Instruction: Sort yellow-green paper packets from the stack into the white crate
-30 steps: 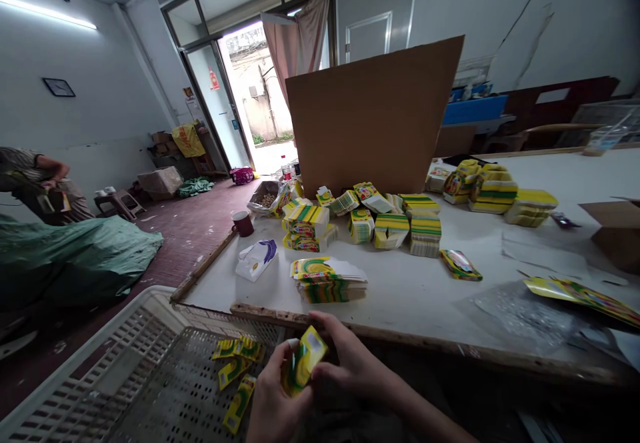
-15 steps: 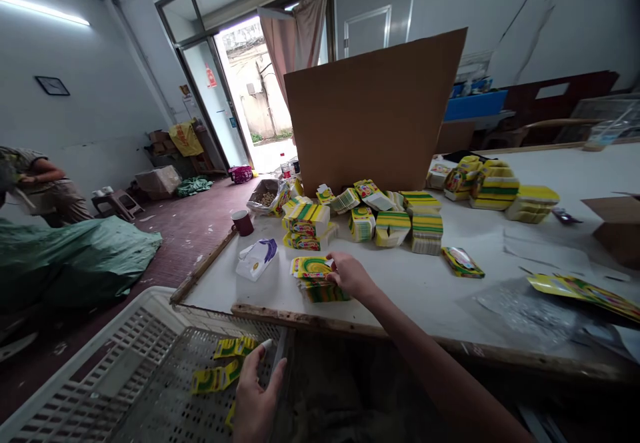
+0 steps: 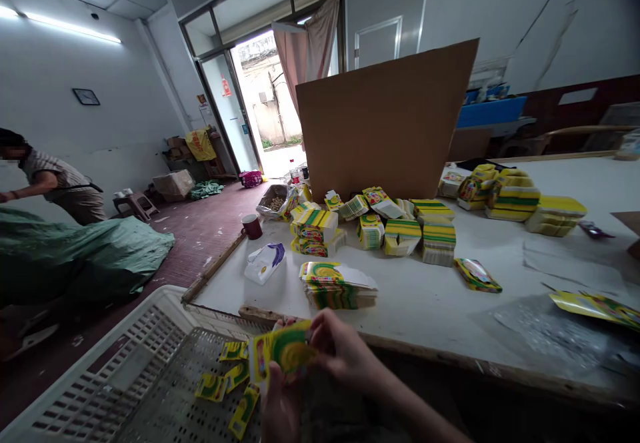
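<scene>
Between my two hands, in front of the table edge, is a yellow and green printed carton (image 3: 283, 350). My left hand (image 3: 281, 406) grips it from below, thumb across its face. At its right end, the fingers of my right hand (image 3: 337, 350) are closed on it. Just beyond, on the table, lies a stack of flat cartons (image 3: 340, 286) of the same print. Below and left, several small yellow-green cartons (image 3: 243, 411) lie in the white plastic crate (image 3: 107, 380).
Bundles of cartons (image 3: 403, 236) stand before a large cardboard sheet (image 3: 385, 123). A tissue pack (image 3: 265, 263) and dark red mug (image 3: 251, 226) sit at the table's left. Clear plastic bags (image 3: 545, 330) lie on the right. At far left a person (image 3: 60, 180) bends over green sheeting (image 3: 90, 250).
My right hand has moved from the stack down toward my left with a carton. Both hands now hold it. The view has shifted slightly; the person at far left shows more fully.
</scene>
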Demonstrator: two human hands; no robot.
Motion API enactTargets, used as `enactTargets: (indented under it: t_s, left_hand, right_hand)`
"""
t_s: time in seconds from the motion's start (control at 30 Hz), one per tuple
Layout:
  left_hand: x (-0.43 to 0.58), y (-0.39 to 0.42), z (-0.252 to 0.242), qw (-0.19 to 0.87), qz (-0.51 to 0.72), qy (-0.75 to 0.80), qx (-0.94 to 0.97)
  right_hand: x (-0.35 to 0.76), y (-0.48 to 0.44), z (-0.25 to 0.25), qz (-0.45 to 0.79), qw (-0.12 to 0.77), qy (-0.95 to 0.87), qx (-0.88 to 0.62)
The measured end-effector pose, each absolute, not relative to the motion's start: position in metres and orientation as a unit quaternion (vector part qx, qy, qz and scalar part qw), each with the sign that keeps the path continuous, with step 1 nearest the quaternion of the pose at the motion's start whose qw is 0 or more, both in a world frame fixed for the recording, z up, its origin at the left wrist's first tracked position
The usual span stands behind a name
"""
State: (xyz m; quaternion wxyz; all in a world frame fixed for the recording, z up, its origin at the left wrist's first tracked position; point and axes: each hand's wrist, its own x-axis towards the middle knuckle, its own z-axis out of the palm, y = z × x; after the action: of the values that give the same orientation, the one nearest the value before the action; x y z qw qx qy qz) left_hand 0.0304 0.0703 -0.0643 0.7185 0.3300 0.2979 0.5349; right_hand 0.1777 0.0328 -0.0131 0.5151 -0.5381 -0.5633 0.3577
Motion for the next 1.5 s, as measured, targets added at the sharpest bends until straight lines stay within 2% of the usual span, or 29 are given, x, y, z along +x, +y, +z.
enactTargets:
  t_s: [0.13,0.23,0.47,0.53,0.63,0.7,0.83,0.93,1.03,1.13,1.2,1.27,1.33,1.43,1.5]
  left_hand:
    - [0.034,0.066,-0.045,0.738,0.57,0.306,0.195]
    - [0.034,0.061,-0.044,0.727,0.591,0.283,0.205]
    - [0.04,0.06,-0.069,0.625,0.608,0.362,0.329]
    - [0.039,0.062,-0.071,0.641,0.597,0.358,0.323]
    - [0.037,0.067,-0.072,0.722,0.521,0.34,0.302]
    - [0.036,0.07,-0.076,0.749,0.479,0.353,0.292]
    - [0.036,0.072,-0.086,0.716,0.498,0.388,0.299]
    - [0.027,0.076,-0.082,0.711,0.507,0.38,0.304]
    - [0.006,0.088,-0.074,0.695,0.516,0.348,0.361]
    - [-0.012,0.097,-0.072,0.682,0.405,0.335,0.508]
    - [-0.011,0.094,-0.073,0.665,0.303,0.328,0.599]
    - [-0.001,0.084,-0.073,0.638,0.238,0.302,0.667]
    - [0.012,0.072,-0.071,0.599,0.235,0.287,0.71]
    - [0.026,0.058,-0.072,0.509,0.32,0.354,0.717]
    - [0.029,0.054,-0.077,0.422,0.389,0.419,0.704]
  right_hand:
    - [0.145,0.014,-0.037,0.499,0.539,-0.493,-0.466]
    - [0.143,0.008,-0.046,0.589,0.547,-0.455,-0.382]
    - [0.139,0.015,-0.062,0.576,0.536,-0.454,-0.417]
    - [0.142,0.019,-0.06,0.587,0.559,-0.423,-0.405]
    - [0.153,0.025,-0.051,0.596,0.582,-0.406,-0.377]
    - [0.161,0.027,-0.046,0.565,0.567,-0.441,-0.406]
    - [0.168,0.027,-0.048,0.441,0.521,-0.508,-0.525]
    - [0.174,0.022,-0.05,0.411,0.507,-0.527,-0.545]
    - [0.182,0.016,-0.046,0.312,0.414,-0.627,-0.58]
    - [0.185,0.011,-0.04,0.154,0.293,-0.722,-0.607]
    - [0.183,0.009,-0.038,0.112,0.283,-0.757,-0.577]
    - [0.181,0.006,-0.037,0.114,0.305,-0.776,-0.54]
    - [0.182,0.003,-0.039,0.13,0.359,-0.748,-0.542]
    - [0.184,0.002,-0.045,0.149,0.509,-0.605,-0.594]
    - [0.184,0.003,-0.049,0.212,0.59,-0.499,-0.598]
